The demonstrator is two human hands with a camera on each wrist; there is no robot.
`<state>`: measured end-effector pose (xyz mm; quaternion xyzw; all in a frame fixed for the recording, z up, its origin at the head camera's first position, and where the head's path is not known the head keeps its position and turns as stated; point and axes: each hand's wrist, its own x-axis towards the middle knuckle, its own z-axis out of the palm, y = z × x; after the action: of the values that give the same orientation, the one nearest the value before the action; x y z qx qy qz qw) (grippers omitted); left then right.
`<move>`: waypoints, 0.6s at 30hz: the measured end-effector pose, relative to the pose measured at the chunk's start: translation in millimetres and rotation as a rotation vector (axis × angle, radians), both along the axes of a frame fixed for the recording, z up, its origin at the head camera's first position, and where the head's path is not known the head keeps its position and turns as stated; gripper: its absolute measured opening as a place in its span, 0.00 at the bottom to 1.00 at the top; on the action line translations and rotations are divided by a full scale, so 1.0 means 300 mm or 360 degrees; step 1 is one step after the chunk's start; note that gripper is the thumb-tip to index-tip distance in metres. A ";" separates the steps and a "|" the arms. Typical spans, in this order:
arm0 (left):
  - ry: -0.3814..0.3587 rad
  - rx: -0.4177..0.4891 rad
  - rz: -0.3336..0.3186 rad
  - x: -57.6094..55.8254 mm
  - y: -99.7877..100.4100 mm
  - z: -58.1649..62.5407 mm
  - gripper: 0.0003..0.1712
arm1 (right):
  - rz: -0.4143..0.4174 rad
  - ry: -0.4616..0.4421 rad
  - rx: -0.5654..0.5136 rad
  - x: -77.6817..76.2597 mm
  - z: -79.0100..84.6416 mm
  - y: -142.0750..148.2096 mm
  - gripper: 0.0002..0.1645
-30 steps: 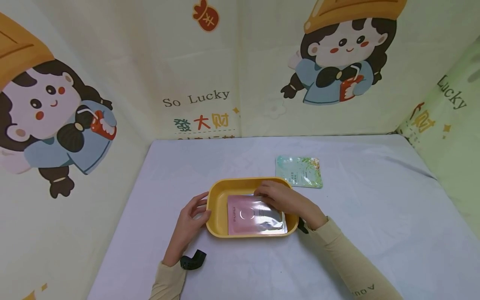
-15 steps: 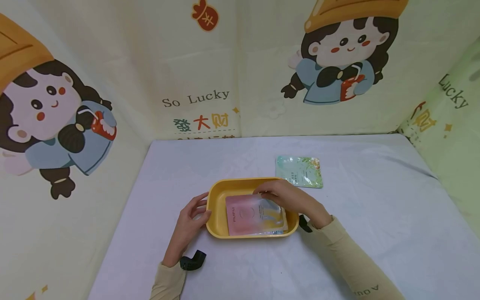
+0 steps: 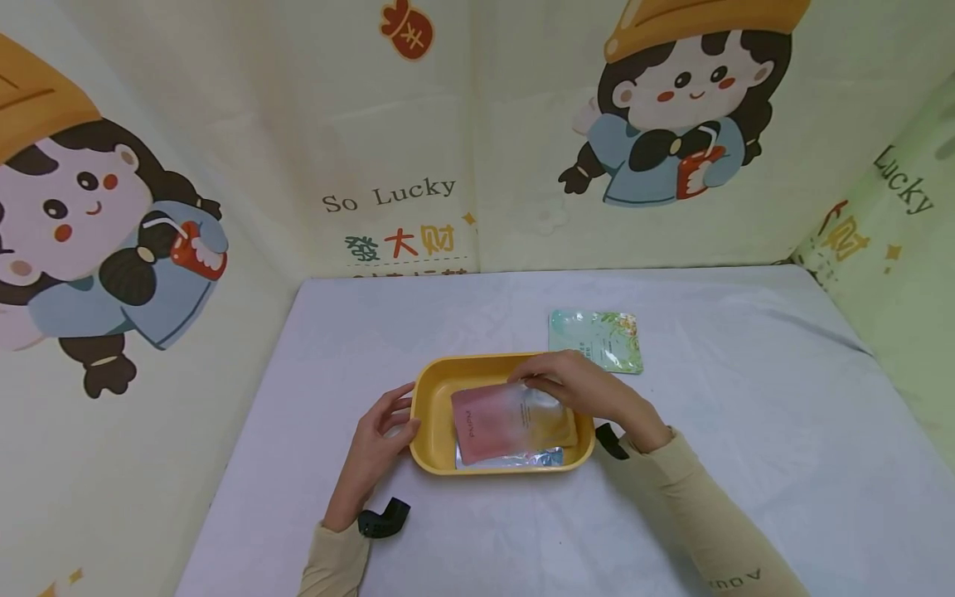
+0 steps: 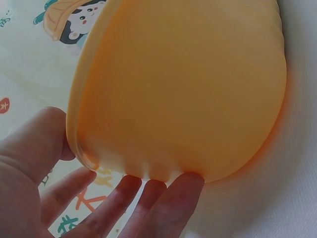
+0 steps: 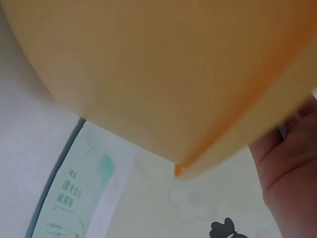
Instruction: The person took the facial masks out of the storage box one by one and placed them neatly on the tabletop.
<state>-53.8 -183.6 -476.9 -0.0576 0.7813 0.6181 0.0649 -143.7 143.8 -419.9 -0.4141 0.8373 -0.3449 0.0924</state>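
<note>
The left hand (image 3: 382, 439) grasps the near-left end of a yellow tray (image 3: 434, 406), thumb at the rim and fingertips against the outer wall. The right hand (image 3: 585, 388) pinches the far edge of a pink and yellow packet (image 3: 492, 424), which sits aslant inside the tray above a silvery packet (image 3: 515, 460). Beyond the tray, a green packet (image 3: 618, 340) lies on the white-covered counter (image 3: 753, 390), partly hidden by the right hand.

The right hand (image 3: 585, 385) covers the one o'clock edge of the pink sachet (image 3: 492, 423). Silver packet (image 3: 548, 457) beneath: largely concealed. Green sachet (image 3: 603, 334): seven o'clock corner hidden. Right sleeve (image 3: 709, 514): cropped at five o'clock.
</note>
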 end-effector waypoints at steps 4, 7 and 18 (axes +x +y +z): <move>-0.0009 -0.0020 0.0001 0.004 0.000 0.000 0.30 | -0.0019 0.0011 -0.0018 0.001 0.012 0.008 0.13; -0.0007 -0.0036 0.0004 0.004 0.002 0.001 0.30 | -0.0045 0.0008 -0.0041 0.002 0.022 0.012 0.13; 0.0016 -0.0103 0.0013 0.007 0.006 0.003 0.30 | -0.0114 0.0049 -0.0141 -0.004 0.077 0.040 0.14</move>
<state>-51.7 -181.7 -476.0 -0.0598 0.8010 0.5930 0.0566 -144.9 156.0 -396.6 -0.3927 0.8368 -0.3783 0.0487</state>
